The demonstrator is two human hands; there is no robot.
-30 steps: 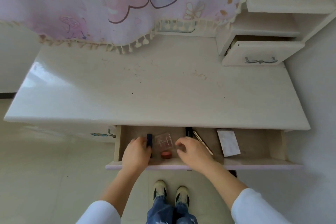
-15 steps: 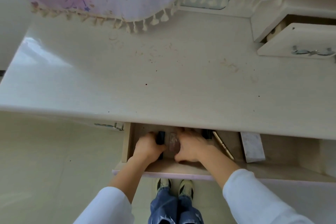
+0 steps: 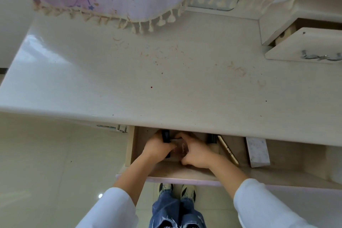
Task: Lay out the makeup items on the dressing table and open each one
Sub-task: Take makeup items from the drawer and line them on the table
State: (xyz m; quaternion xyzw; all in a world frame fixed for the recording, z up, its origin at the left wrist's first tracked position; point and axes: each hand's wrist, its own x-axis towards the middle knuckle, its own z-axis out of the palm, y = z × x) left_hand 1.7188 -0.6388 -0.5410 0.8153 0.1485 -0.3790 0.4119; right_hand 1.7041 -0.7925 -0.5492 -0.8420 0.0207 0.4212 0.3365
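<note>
Head view: left hand grips a black tube, right hand pinches a clear compact, script unreadable.

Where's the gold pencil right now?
Head view: the gold pencil lies in the open drawer, just right of the right hand, between a black tube and the white box.

In the drawer: stick in my left hand, case between it and my right hand; rightward lie tube, pencil, box.
</note>
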